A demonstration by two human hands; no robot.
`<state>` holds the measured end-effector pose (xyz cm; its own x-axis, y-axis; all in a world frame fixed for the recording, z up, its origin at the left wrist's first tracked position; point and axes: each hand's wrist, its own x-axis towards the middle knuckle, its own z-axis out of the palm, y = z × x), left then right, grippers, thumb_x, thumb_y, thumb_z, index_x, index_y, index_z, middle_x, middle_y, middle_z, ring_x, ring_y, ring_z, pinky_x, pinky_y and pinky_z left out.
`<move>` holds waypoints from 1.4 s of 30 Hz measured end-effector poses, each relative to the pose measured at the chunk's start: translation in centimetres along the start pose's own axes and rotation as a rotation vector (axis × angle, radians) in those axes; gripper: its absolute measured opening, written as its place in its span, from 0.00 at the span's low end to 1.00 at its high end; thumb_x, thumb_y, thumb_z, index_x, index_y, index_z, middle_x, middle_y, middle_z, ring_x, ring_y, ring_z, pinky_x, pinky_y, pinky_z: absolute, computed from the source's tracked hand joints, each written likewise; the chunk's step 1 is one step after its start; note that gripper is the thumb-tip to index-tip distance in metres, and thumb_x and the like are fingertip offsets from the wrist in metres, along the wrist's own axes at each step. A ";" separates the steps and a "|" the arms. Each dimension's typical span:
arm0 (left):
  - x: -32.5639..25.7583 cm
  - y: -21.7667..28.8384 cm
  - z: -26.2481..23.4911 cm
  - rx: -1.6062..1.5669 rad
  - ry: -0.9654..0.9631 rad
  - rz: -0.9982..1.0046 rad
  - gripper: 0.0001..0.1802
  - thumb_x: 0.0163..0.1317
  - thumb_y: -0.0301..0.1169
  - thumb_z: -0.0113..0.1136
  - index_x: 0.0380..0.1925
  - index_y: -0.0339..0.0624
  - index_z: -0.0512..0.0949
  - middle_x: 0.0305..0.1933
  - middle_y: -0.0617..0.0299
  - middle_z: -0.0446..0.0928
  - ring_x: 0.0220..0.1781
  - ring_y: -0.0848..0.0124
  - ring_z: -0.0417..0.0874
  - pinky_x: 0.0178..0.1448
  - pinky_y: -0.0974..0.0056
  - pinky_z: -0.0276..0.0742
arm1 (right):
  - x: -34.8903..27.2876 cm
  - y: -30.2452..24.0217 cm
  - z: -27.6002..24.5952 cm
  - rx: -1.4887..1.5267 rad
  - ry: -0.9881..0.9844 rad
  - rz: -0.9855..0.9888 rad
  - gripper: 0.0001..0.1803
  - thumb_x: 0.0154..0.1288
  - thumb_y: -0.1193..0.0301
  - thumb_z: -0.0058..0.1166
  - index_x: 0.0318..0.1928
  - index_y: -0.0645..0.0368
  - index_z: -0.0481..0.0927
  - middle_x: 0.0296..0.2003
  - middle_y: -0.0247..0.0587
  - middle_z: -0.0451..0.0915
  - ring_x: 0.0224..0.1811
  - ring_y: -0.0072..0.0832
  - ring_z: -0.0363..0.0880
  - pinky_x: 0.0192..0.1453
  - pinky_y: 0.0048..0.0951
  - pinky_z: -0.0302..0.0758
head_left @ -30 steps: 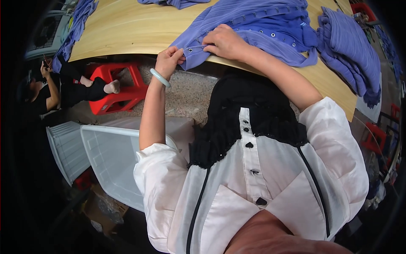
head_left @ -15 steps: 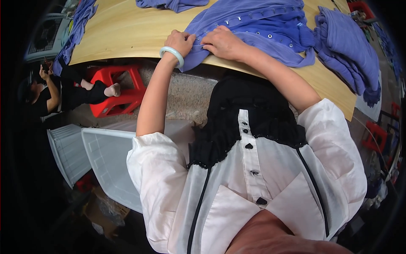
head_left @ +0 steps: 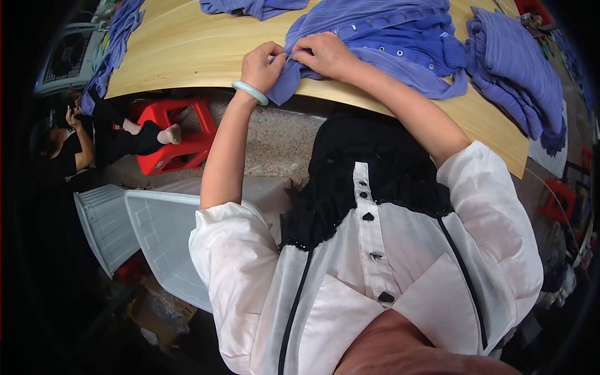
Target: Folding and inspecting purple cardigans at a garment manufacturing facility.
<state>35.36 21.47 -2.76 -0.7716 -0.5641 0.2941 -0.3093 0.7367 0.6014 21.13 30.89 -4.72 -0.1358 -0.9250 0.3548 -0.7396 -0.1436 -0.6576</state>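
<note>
The blue cloth [head_left: 403, 31] lies on the table [head_left: 187, 47] at the top middle of the frame. Most of it is above the right hand [head_left: 325, 55] and off to its right. Its left end is between the two hands, and a corner hangs down below the fingers, past the table's edge. The left hand [head_left: 261, 67] pinches that end with thumb and finger. The right hand pinches it too, and the fingertips of both hands are close together. Small shiny rings [head_left: 400, 53] dot the cloth, right of the hands. A folded pile [head_left: 515, 72] sits at the upper right.
</note>
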 end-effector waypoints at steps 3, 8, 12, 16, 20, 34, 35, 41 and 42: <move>-0.2 -0.5 0.3 -0.217 -0.050 -0.145 0.05 0.47 0.27 0.57 0.21 0.38 0.74 0.18 0.62 0.72 0.20 0.74 0.72 0.27 0.70 0.68 | 0.2 -0.2 -0.3 0.003 0.010 -0.001 0.11 0.49 0.64 0.48 0.29 0.56 0.78 0.24 0.42 0.77 0.32 0.37 0.76 0.41 0.35 0.68; 0.0 -0.2 0.0 -0.480 -0.106 -0.309 0.05 0.50 0.26 0.56 0.21 0.35 0.72 0.16 0.69 0.69 0.19 0.84 0.66 0.23 0.77 0.63 | 0.4 -0.5 -0.8 0.016 -0.033 0.067 0.11 0.47 0.63 0.50 0.28 0.56 0.78 0.24 0.42 0.77 0.31 0.37 0.76 0.39 0.36 0.69; 0.1 -0.7 0.0 -0.541 -0.102 -0.395 0.05 0.50 0.25 0.56 0.21 0.36 0.72 0.17 0.69 0.70 0.19 0.85 0.65 0.21 0.78 0.60 | 0.5 -0.6 -0.9 0.028 -0.063 0.068 0.12 0.47 0.62 0.51 0.28 0.56 0.78 0.24 0.42 0.77 0.30 0.37 0.76 0.38 0.36 0.69; 0.1 -0.2 -0.1 -0.594 -0.103 -0.399 0.05 0.50 0.25 0.56 0.22 0.36 0.72 0.18 0.69 0.70 0.19 0.85 0.65 0.22 0.79 0.60 | 0.2 -0.4 -0.6 -0.011 -0.115 0.072 0.12 0.47 0.61 0.52 0.28 0.55 0.78 0.23 0.42 0.77 0.30 0.37 0.75 0.39 0.35 0.68; 0.2 -0.9 -0.1 -0.549 -0.100 -0.370 0.05 0.51 0.25 0.55 0.23 0.36 0.72 0.18 0.69 0.70 0.19 0.84 0.66 0.23 0.78 0.62 | 0.2 -0.3 -0.8 -0.104 -0.154 0.000 0.11 0.47 0.62 0.52 0.29 0.56 0.77 0.23 0.42 0.76 0.32 0.36 0.75 0.41 0.35 0.67; 0.8 -2.8 -0.5 -0.398 -0.295 -0.357 0.05 0.52 0.26 0.53 0.26 0.35 0.72 0.21 0.66 0.72 0.24 0.81 0.69 0.28 0.75 0.66 | -1.0 1.3 -3.8 -0.060 -0.285 0.019 0.11 0.49 0.63 0.52 0.31 0.55 0.77 0.25 0.45 0.76 0.31 0.41 0.74 0.36 0.36 0.69; 1.1 -2.9 -0.4 -0.397 -0.295 -0.357 0.05 0.52 0.26 0.53 0.26 0.35 0.72 0.21 0.66 0.72 0.24 0.81 0.69 0.28 0.75 0.66 | -1.0 1.2 -3.7 -0.009 -0.261 0.041 0.12 0.49 0.62 0.52 0.32 0.55 0.77 0.26 0.45 0.76 0.32 0.40 0.74 0.36 0.35 0.69; 3.5 -0.5 1.1 -0.040 -0.352 -0.280 0.20 0.48 0.45 0.57 0.25 0.35 0.77 0.22 0.58 0.75 0.24 0.68 0.74 0.33 0.67 0.70 | -1.4 1.7 -2.7 0.111 -0.194 0.139 0.15 0.49 0.59 0.52 0.34 0.54 0.78 0.28 0.44 0.77 0.32 0.38 0.75 0.37 0.32 0.69; 3.6 -0.5 1.1 -0.040 -0.352 -0.280 0.20 0.48 0.45 0.57 0.25 0.35 0.77 0.22 0.58 0.75 0.24 0.68 0.74 0.33 0.67 0.70 | -1.4 1.6 -2.5 0.140 -0.200 0.193 0.15 0.49 0.58 0.52 0.34 0.54 0.78 0.28 0.43 0.77 0.32 0.37 0.75 0.37 0.32 0.69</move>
<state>32.07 19.51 -2.82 -0.8054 -0.5734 -0.1500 -0.5165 0.5547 0.6523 18.45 32.85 -4.60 -0.1222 -0.9888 0.0857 -0.6125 0.0071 -0.7904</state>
